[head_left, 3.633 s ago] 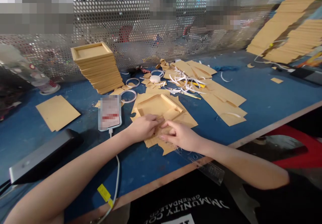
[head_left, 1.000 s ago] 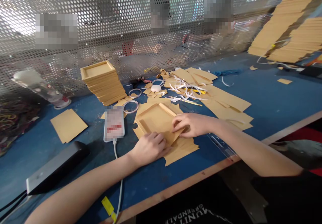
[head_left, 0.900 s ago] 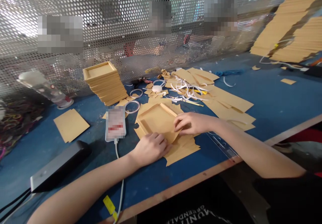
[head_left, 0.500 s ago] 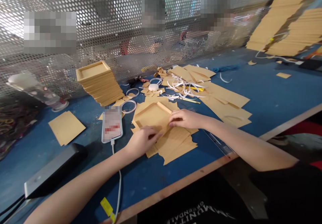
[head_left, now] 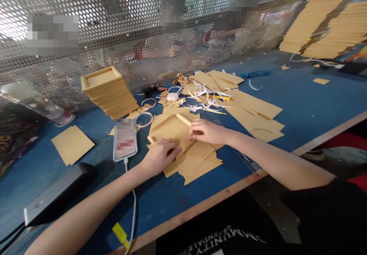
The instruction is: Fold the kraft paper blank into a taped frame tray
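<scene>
A shallow brown cardboard tray point(head_left: 173, 129) with folded-up side walls lies on a loose pile of flat cardboard sheets point(head_left: 200, 163). My right hand point(head_left: 204, 131) is closed on the tray's right edge, thumb and fingers pinching the wall near its corner. At the near left edge, my left hand point(head_left: 161, 155) has its fingers curled over the wall, with the thumb held toward the near side. The fingertips of this hand are partly hidden. Beyond my left hand stands a leaning stack of finished-looking trays point(head_left: 110, 94), its top one open upward.
A phone point(head_left: 125, 140) on a white cable lies left of the pile. Tape rings point(head_left: 145, 119), white paper strips point(head_left: 210, 98) and cardboard sheets point(head_left: 255, 113) lie beyond. A black-and-grey device point(head_left: 60, 194) and a clear bottle point(head_left: 48, 109) are at left. A perforated metal screen point(head_left: 114, 52) stands behind.
The whole view has shifted slightly. My left hand's fingers have curled a little more at the near edge of the tray, and my right hand stays at the right edge.
</scene>
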A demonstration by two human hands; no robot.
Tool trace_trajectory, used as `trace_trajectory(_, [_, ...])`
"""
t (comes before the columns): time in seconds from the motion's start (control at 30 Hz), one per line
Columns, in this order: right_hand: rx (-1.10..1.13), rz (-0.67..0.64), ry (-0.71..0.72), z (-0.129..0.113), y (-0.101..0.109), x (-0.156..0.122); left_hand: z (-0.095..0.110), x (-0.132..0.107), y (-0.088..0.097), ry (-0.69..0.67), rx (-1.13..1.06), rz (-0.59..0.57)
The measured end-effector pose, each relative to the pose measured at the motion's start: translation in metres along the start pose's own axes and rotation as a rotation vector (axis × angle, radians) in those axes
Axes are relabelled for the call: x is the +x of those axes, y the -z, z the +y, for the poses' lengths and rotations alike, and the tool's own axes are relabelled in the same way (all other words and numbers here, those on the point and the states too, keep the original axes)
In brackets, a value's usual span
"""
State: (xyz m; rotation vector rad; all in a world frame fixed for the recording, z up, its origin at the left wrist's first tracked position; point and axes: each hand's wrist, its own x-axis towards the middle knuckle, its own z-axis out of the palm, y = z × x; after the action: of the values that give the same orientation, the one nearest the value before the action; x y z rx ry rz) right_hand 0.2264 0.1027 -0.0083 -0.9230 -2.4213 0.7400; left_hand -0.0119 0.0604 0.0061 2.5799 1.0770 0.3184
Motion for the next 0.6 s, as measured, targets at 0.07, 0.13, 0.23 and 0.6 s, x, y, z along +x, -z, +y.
trace_trajectory(0.07, [-0.005, -0.038, -0.019, 0.0022, -0.0001, 0.0001, -0.0002, 0.0001, -0.0013, -0.005, 0.073, -0.013])
trace_trajectory(0.13, [-0.009, -0.072, -0.053, 0.0035, 0.0, 0.0001, -0.001, 0.0003, -0.0028, 0.004, 0.128, -0.03])
trace_trajectory(0.23, [-0.013, -0.101, -0.105, 0.0046, -0.0004, 0.0003, -0.0024, 0.0012, -0.0045, 0.008, 0.19, -0.053])
trace_trajectory(0.6, [-0.077, -0.116, -0.127, 0.0035, -0.0019, 0.002, 0.0062, 0.0001, -0.0048, 0.008, 0.375, -0.115])
